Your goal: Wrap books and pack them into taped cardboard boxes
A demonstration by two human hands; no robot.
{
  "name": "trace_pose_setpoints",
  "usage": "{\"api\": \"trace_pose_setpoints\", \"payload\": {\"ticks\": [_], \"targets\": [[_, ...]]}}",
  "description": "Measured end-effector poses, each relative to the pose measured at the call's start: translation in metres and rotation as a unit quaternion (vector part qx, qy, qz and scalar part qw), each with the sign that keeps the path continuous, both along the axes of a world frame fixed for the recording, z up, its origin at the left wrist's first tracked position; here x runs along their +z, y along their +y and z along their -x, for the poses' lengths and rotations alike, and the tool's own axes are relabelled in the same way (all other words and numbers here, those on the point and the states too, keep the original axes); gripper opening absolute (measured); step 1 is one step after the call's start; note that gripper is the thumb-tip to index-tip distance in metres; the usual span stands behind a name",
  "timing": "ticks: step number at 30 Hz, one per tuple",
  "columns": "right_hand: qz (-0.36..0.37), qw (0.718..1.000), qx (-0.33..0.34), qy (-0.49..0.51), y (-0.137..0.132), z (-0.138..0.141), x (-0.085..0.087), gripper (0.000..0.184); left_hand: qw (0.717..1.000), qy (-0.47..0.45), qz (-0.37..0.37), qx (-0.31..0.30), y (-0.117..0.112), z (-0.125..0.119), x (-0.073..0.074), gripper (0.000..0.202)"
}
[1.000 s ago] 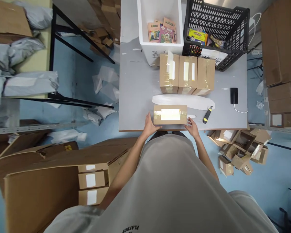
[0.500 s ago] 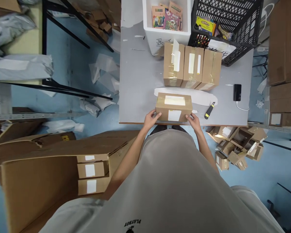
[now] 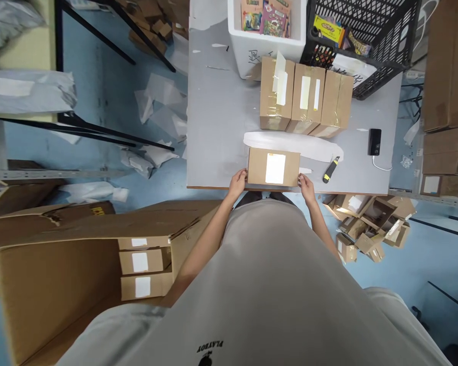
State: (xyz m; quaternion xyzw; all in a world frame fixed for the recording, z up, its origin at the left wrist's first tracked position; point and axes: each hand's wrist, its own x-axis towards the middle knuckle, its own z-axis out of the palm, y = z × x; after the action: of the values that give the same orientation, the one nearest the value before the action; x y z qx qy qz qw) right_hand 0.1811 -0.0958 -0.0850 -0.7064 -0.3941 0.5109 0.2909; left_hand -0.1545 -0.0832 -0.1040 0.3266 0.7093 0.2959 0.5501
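Both half-curled, the left hand [image 3: 237, 184] and right hand [image 3: 306, 186] flank the box [image 3: 274, 168] at its ends, grip unclear.

Packing room or small parcel storeroom. A grey table [image 3: 221, 122] bears a labelled carton [image 3: 274, 168], three taped boxes [image 3: 308, 96], a utility knife [image 3: 330, 171], and a white bin [image 3: 267, 51] and black crate [image 3: 389, 35], both containing colourful printed packs [image 3: 273, 20]. Left: grey mailing bags [image 3: 49, 91] on a yellowish table [image 3: 41, 51]; below, smaller labelled boxes [image 3: 152, 260] inside a large open carton [image 3: 53, 295]. Right: stacked cartons [image 3: 442, 147] and a heap of opened boxes [image 3: 366, 241] on the blue floor [image 3: 389, 284].
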Motion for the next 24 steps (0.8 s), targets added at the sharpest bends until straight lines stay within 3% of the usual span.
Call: {"api": "trace_pose_setpoints", "payload": {"ticks": [3, 7, 10, 16, 19, 24], "targets": [[0.030, 0.999, -0.016, -0.015, -0.013, -0.008, -0.007, 0.072, 1.000, -0.004, 0.013, -0.010, -0.013, 0.008, -0.007, 0.052], [0.017, 1.000, 0.009, -0.005, -0.021, -0.002, -0.008, 0.056, 0.999, -0.021, 0.004, -0.039, -0.025, 0.011, -0.010, 0.051], [0.004, 1.000, 0.020, 0.001, -0.021, 0.005, -0.005, 0.060, 0.999, -0.018, -0.006, -0.042, -0.025, 0.009, -0.007, 0.051], [-0.083, 0.996, -0.010, -0.028, -0.005, 0.005, 0.018, 0.070, 0.992, 0.025, -0.123, -0.010, -0.007, 0.011, 0.017, 0.041], [-0.111, 0.992, -0.015, -0.057, 0.011, 0.001, 0.029, 0.070, 0.981, 0.078, -0.178, -0.021, 0.009, 0.014, 0.031, 0.042], [-0.105, 0.991, 0.009, -0.084, 0.025, 0.003, 0.026, 0.073, 0.979, 0.120, -0.152, -0.056, 0.027, 0.015, 0.031, 0.039]]}}
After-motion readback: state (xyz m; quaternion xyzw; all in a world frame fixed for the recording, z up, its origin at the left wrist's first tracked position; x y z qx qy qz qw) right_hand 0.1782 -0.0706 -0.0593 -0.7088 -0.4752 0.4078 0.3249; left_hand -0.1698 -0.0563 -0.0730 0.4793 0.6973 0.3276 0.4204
